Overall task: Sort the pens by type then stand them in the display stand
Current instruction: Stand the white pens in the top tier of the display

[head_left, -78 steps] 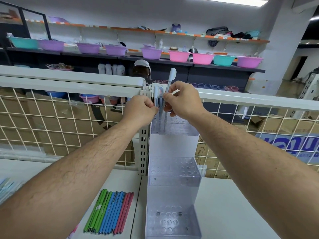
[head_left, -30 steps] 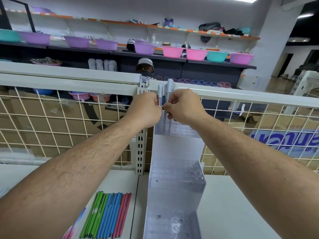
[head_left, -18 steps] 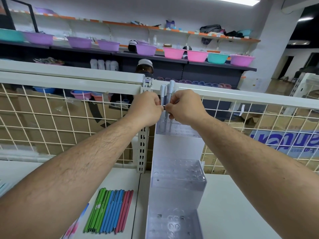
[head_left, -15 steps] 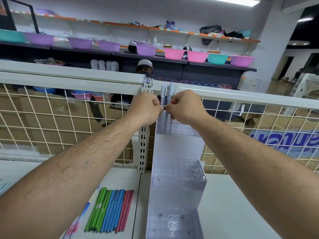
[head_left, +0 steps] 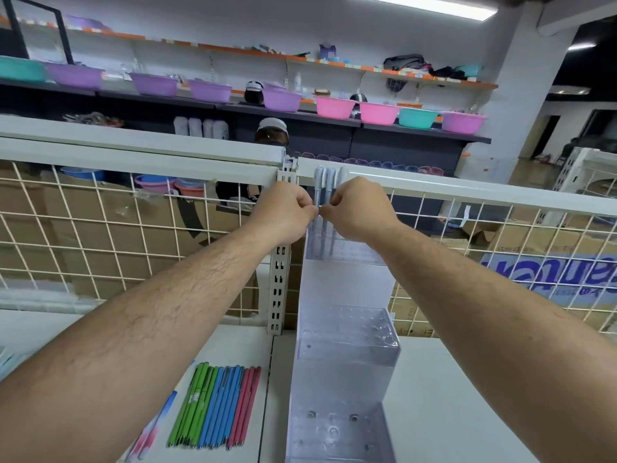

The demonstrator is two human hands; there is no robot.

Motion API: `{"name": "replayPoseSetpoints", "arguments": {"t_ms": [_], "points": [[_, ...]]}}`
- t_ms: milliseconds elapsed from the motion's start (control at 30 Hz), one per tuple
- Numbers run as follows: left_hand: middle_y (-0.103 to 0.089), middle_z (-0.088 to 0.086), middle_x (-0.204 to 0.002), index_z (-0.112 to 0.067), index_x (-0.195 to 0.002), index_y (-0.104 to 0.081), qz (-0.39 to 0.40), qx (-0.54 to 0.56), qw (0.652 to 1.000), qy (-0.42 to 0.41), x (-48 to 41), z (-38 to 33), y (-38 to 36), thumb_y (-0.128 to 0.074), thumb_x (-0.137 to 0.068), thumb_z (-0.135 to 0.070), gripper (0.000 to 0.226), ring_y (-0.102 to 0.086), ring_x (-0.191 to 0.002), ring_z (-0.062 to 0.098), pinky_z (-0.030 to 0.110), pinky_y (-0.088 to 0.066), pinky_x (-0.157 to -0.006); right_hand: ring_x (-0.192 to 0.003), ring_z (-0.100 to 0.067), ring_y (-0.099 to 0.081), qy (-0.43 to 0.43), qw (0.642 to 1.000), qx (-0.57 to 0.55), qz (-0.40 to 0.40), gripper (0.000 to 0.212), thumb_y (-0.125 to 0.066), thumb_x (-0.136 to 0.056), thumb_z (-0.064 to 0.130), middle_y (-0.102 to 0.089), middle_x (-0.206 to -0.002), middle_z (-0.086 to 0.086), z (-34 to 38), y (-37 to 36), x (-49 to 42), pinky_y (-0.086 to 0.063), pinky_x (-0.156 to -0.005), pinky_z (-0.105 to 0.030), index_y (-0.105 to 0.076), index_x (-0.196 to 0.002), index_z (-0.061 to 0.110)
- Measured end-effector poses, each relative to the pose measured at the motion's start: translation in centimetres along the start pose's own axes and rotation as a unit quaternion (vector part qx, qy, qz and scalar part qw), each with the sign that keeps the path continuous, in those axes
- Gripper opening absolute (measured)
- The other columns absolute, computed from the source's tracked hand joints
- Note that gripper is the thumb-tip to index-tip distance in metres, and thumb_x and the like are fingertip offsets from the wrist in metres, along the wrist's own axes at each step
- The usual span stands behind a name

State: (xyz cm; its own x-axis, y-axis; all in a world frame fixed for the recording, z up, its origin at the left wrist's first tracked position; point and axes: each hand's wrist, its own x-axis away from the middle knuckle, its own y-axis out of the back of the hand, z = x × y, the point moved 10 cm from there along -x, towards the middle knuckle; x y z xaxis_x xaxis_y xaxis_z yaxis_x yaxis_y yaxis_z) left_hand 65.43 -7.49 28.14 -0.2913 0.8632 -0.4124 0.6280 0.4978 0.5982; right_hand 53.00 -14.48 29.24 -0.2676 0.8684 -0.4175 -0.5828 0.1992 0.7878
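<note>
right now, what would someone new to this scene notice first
Two bare forearms reach up the middle, where the left hand and right hand pinch grey-capped pens standing in the top tier of a clear display stand. Lower left on the white table, a neat row of green, blue and red pens lies flat beside the stand's bottom tier.

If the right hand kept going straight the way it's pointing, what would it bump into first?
The white pens standing in the top tier of the display stand: the right hand is pinching one. Just past them is the left hand, nearly touching, though depth is hard to judge.
</note>
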Motion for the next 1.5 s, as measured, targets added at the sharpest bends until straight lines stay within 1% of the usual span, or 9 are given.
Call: {"name": "replayPoseSetpoints", "arguments": {"t_ms": [233,367,567,733,900,1033,1200,1367,1500], "points": [[-0.067,-0.003,-0.079,-0.025,-0.076,-0.068,0.006,-0.003,1.000,-0.021,0.1,-0.3,-0.2,-0.065,-0.095,-0.024,0.019,-0.060,-0.075,0.010,0.024,-0.039,-0.058,-0.064,-0.018,-0.067,-0.015,0.999,-0.029,-0.004,0.015,-0.073,-0.090,0.031,-0.067,-0.071,0.000,-0.7,0.2,0.2,-0.063,-0.068,-0.037,-0.074,-0.082,0.018],[-0.066,-0.004,-0.075,-0.026,-0.072,-0.066,0.012,-0.006,1.000,-0.022,-0.1,-0.2,-0.2,-0.066,-0.094,-0.025,0.022,-0.061,-0.073,0.012,0.024,-0.040,-0.058,-0.062,-0.014,-0.063,0.001,1.000,-0.016,-0.015,0.014,-0.072,-0.092,0.030,-0.065,-0.069,0.003,-0.4,0.2,0.5,-0.061,-0.065,-0.032,-0.072,-0.081,0.021],[-0.065,-0.014,-0.088,-0.030,-0.086,-0.068,0.011,0.007,0.999,-0.036,-0.1,-0.2,0.6,-0.067,-0.089,-0.023,0.007,-0.059,-0.082,0.003,0.019,-0.042,-0.062,-0.064,-0.016,-0.065,-0.001,1.000,-0.018,0.005,0.014,-0.072,-0.092,0.029,-0.066,-0.071,0.002,-0.3,0.2,0.5,-0.061,-0.066,-0.033,-0.073,-0.082,0.020],[-0.064,-0.015,-0.088,-0.029,-0.091,-0.069,-0.008,-0.016,0.999,-0.042,0.1,-0.1,1.5,-0.064,-0.088,-0.019,0.011,-0.058,-0.079,0.002,0.017,-0.039,-0.058,-0.067,-0.017,-0.066,0.014,0.999,-0.022,0.021,0.015,-0.068,-0.094,0.024,-0.066,-0.073,0.000,0.1,0.3,0.9,-0.056,-0.059,-0.027,-0.071,-0.081,0.019],[-0.064,-0.014,-0.089,-0.028,-0.096,-0.069,-0.005,-0.041,0.998,-0.053,0.3,-0.1,1.6,-0.064,-0.088,-0.021,0.011,-0.057,-0.079,0.002,0.019,-0.040,-0.059,-0.072,-0.021,-0.071,0.003,0.998,-0.043,0.049,0.014,-0.068,-0.094,0.021,-0.070,-0.079,-0.004,-0.2,0.6,1.1,-0.063,-0.074,-0.038,-0.073,-0.083,0.014],[-0.063,-0.014,-0.090,-0.028,-0.097,-0.069,-0.004,-0.046,0.998,-0.049,0.4,0.1,1.8,-0.064,-0.088,-0.024,0.012,-0.057,-0.079,0.002,0.020,-0.040,-0.059,-0.065,-0.017,-0.071,0.010,0.997,-0.066,0.029,0.022,-0.069,-0.094,0.018,-0.068,-0.075,-0.002,0.0,0.9,1.8,-0.063,-0.070,-0.035,-0.065,-0.072,0.022],[-0.065,-0.012,-0.092,-0.028,-0.098,-0.069,0.001,-0.055,0.998,-0.044,0.2,0.4,1.6,-0.064,-0.087,-0.024,0.013,-0.057,-0.080,0.003,0.021,-0.040,-0.059,-0.068,-0.018,-0.070,0.026,0.998,-0.045,0.040,0.016,-0.071,-0.092,0.020,-0.068,-0.076,-0.001,0.4,1.0,1.7,-0.063,-0.068,-0.034,-0.068,-0.076,0.021],[-0.064,-0.015,-0.090,-0.032,-0.094,-0.067,0.007,-0.046,0.998,-0.038,0.2,0.5,1.4,-0.064,-0.086,-0.025,0.011,-0.058,-0.078,0.002,0.021,-0.040,-0.057,-0.063,-0.015,-0.067,0.009,0.998,-0.053,0.026,0.022,-0.077,-0.085,0.037,-0.067,-0.071,0.001,0.4,1.5,1.4,-0.055,-0.056,-0.026,-0.067,-0.074,0.021],[-0.065,-0.016,-0.089,-0.033,-0.091,-0.066,0.007,-0.046,0.998,-0.036,0.1,0.6,1.2,-0.064,-0.086,-0.024,0.010,-0.058,-0.076,0.001,0.020,-0.039,-0.057,-0.068,-0.018,-0.066,0.001,0.996,-0.084,-0.001,0.017,-0.075,-0.088,0.026,-0.068,-0.074,-0.001,0.1,2.2,1.3,-0.051,-0.055,-0.026,-0.067,-0.074,0.019]]}}
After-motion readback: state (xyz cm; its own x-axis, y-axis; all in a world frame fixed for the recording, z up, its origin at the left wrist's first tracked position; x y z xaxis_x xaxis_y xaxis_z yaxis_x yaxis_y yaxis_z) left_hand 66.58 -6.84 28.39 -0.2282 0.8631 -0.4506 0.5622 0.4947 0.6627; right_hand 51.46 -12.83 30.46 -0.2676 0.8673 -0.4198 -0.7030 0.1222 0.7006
